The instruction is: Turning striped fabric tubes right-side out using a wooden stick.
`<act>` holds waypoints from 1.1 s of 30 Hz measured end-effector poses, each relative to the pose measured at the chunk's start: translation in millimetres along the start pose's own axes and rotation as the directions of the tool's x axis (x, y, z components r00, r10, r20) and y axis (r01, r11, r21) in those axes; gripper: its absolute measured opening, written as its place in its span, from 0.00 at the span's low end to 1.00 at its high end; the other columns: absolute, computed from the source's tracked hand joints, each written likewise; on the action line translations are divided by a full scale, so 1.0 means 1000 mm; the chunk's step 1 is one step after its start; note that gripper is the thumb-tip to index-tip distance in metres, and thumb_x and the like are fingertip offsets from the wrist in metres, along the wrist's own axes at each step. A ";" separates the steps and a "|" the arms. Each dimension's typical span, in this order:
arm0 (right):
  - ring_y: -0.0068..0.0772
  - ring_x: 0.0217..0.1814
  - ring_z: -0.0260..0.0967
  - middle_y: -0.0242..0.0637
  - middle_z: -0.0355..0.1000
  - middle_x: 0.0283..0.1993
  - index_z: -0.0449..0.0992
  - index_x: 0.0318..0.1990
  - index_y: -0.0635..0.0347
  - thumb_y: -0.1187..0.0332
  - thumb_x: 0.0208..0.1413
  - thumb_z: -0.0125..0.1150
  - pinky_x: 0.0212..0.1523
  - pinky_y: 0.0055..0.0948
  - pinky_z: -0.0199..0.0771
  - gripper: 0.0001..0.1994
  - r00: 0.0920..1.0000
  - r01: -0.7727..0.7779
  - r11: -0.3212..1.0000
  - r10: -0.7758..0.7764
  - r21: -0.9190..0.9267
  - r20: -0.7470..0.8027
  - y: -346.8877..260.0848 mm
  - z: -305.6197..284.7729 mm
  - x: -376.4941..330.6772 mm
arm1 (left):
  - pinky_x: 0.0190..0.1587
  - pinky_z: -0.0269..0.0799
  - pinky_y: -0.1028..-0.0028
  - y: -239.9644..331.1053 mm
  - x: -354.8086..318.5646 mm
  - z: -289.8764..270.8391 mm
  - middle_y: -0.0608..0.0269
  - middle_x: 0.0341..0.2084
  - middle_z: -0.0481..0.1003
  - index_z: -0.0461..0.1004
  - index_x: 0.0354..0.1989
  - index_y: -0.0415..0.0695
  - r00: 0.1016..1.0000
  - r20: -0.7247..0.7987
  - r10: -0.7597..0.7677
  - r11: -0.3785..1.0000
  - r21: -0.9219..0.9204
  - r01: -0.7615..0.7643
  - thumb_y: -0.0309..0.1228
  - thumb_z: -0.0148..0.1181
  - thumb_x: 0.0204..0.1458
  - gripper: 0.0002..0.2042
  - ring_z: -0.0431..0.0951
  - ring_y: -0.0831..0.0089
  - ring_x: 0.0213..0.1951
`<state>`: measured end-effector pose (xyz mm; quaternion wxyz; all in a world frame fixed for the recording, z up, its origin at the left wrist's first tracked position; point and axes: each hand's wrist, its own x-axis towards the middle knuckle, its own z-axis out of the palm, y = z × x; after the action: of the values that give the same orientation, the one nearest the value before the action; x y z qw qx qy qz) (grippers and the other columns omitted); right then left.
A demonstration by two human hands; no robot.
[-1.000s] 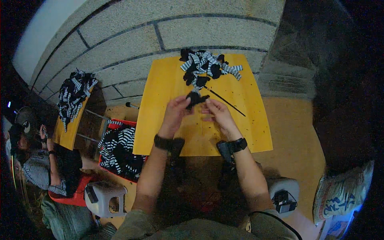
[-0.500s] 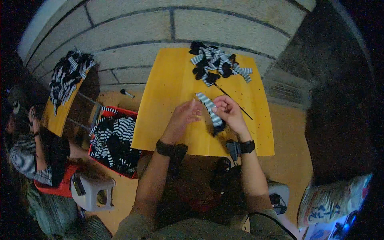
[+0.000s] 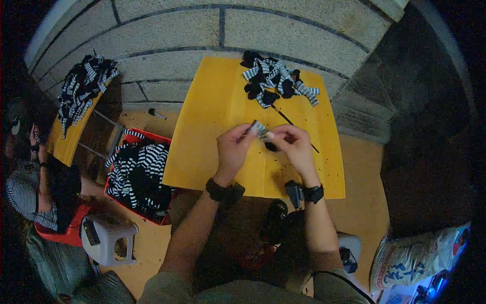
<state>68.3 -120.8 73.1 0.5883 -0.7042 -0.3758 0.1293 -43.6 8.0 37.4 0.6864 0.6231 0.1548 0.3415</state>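
Between my two hands, above the yellow table (image 3: 202, 131), is a grey-and-black striped sock (image 3: 260, 130) with a dark end. My left hand (image 3: 234, 151) pinches one edge of it between thumb and fingers. The fingers of my right hand (image 3: 295, 147) are closed on the other side, with the dark part hanging below them. Just beyond my hands, a thin dark rod (image 3: 282, 115) lies slanted on the tabletop. A heap of striped and black socks (image 3: 271, 76) sits at the table's far edge.
To the left, a red crate (image 3: 165, 221) holds many striped socks (image 3: 137, 175). Another person (image 3: 31, 195) sits at a second yellow table (image 3: 66, 147) piled with socks. A grey stool (image 3: 114, 238) stands at lower left, a white sack (image 3: 420, 258) at lower right.
My left hand has come in from the side and taken hold of the sock's edge. The sock, stretched out before, is now bunched between both hands.
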 end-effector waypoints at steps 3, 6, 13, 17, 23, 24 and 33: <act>0.13 0.27 0.65 0.27 0.72 0.27 0.77 0.36 0.66 0.70 0.50 0.66 0.28 0.14 0.66 0.09 0.998 -0.062 0.962 0.055 0.266 0.033 -0.008 0.022 -0.004 | 0.42 0.73 0.77 -0.008 0.000 0.010 0.61 0.37 0.77 0.75 0.42 0.36 0.986 -0.014 0.166 0.979 0.124 -0.163 0.23 0.58 0.51 0.10 0.78 0.74 0.38; 0.14 0.25 0.66 0.28 0.73 0.27 0.77 0.37 0.67 0.70 0.51 0.65 0.27 0.14 0.67 0.09 0.990 -0.132 0.930 0.138 0.343 0.005 -0.001 0.022 -0.002 | 0.44 0.72 0.74 -0.008 0.001 0.012 0.56 0.38 0.78 0.76 0.42 0.37 0.957 -0.004 0.291 0.939 0.191 -0.285 0.23 0.58 0.50 0.10 0.78 0.69 0.40; 0.15 0.24 0.68 0.30 0.74 0.26 0.78 0.38 0.68 0.69 0.54 0.61 0.26 0.15 0.68 0.10 0.986 -0.155 0.897 0.169 0.414 0.003 -0.003 0.017 -0.002 | 0.48 0.70 0.72 0.006 -0.003 0.011 0.52 0.40 0.77 0.76 0.41 0.36 0.931 0.063 0.359 0.890 0.277 -0.362 0.23 0.58 0.49 0.11 0.77 0.65 0.44; 0.15 0.23 0.67 0.29 0.74 0.25 0.78 0.37 0.68 0.70 0.53 0.61 0.25 0.15 0.66 0.09 0.989 -0.132 0.939 0.147 0.317 -0.023 0.004 0.016 -0.002 | 0.50 0.69 0.72 0.009 -0.004 0.013 0.53 0.40 0.77 0.76 0.41 0.36 0.942 0.089 0.324 0.912 0.234 -0.335 0.21 0.57 0.50 0.10 0.76 0.67 0.45; 0.15 0.23 0.66 0.28 0.73 0.24 0.78 0.37 0.69 0.74 0.50 0.59 0.25 0.16 0.66 0.08 0.988 -0.115 0.948 0.140 0.296 -0.066 0.015 0.020 -0.002 | 0.49 0.71 0.73 0.003 -0.005 0.016 0.55 0.39 0.77 0.77 0.41 0.36 0.930 0.074 0.361 0.875 0.319 -0.365 0.20 0.57 0.49 0.10 0.77 0.68 0.44; 0.15 0.23 0.66 0.28 0.73 0.24 0.78 0.37 0.69 0.74 0.50 0.59 0.25 0.16 0.66 0.08 0.988 -0.116 0.949 0.141 0.293 -0.067 0.014 0.020 -0.003 | 0.47 0.71 0.74 0.001 -0.007 0.021 0.55 0.38 0.78 0.77 0.40 0.36 0.958 0.011 0.287 0.940 0.189 -0.284 0.21 0.57 0.49 0.10 0.77 0.69 0.43; 0.19 0.28 0.68 0.30 0.73 0.29 0.78 0.36 0.68 0.75 0.50 0.60 0.27 0.18 0.68 0.07 0.973 0.213 0.967 -0.222 -0.138 -0.055 0.011 0.025 -0.007 | 0.40 0.75 0.73 -0.005 -0.005 0.011 0.57 0.34 0.77 0.76 0.36 0.33 0.978 -0.025 0.208 0.893 0.413 -0.179 0.24 0.55 0.52 0.08 0.78 0.72 0.36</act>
<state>52.3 -107.3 54.8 0.5642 -0.7001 -0.4375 0.0140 -38.8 -3.4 33.3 0.4977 0.7530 0.1833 0.3894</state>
